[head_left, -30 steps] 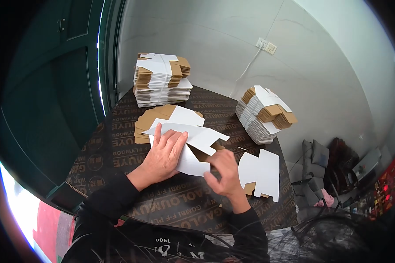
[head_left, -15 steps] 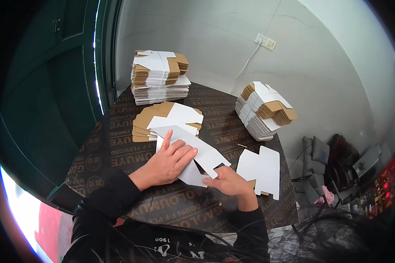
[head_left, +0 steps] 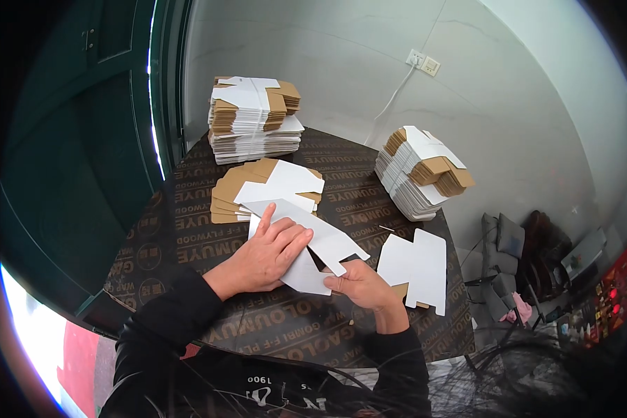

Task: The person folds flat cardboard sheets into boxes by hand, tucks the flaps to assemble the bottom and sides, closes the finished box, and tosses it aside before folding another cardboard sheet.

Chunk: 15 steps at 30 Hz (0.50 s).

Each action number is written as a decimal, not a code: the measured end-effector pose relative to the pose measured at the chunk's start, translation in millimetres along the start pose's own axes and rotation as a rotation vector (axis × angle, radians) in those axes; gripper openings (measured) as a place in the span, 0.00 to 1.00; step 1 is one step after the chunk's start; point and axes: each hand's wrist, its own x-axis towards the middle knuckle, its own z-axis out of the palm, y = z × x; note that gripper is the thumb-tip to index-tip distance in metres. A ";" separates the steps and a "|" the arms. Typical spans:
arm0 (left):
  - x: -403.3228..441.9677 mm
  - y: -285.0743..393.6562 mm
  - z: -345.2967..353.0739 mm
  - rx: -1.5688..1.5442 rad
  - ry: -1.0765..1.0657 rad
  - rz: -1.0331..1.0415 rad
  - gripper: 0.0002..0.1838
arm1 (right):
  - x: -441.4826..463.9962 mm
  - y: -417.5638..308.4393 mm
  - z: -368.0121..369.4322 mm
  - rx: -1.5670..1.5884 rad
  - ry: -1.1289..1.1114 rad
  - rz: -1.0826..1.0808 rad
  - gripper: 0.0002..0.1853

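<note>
A partly folded white cardboard box (head_left: 324,233) lies slantwise between my hands, its right end gaping into a dark opening. My left hand (head_left: 266,256) grips its left part from above, index finger stretched along the panel and the other fingers curled over it. At the open right end, my right hand (head_left: 364,284) pinches the lower panel, thumb on top and the other fingers mostly hidden. Just beyond the box lies a fanned pile of flat white-and-brown cartons (head_left: 233,188). To the right of my right hand rest flat white cartons (head_left: 428,268).
At the back of the dark printed plywood table (head_left: 258,327) stands a tall strapped stack of flat cartons (head_left: 258,146). Another strapped bundle (head_left: 411,174) leans at the right rear. A wall socket (head_left: 423,61) with a cable is behind; a grey chair (head_left: 505,240) stands right of the table.
The box's right end has tilted slightly, and its end flap sits a little higher. Both hands keep nearly the same grip. The whole view has shifted slightly.
</note>
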 end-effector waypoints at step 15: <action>11.0 -8.9 -3.6 0.030 -0.038 0.060 0.34 | 8.5 0.1 16.6 0.251 0.184 -0.023 0.05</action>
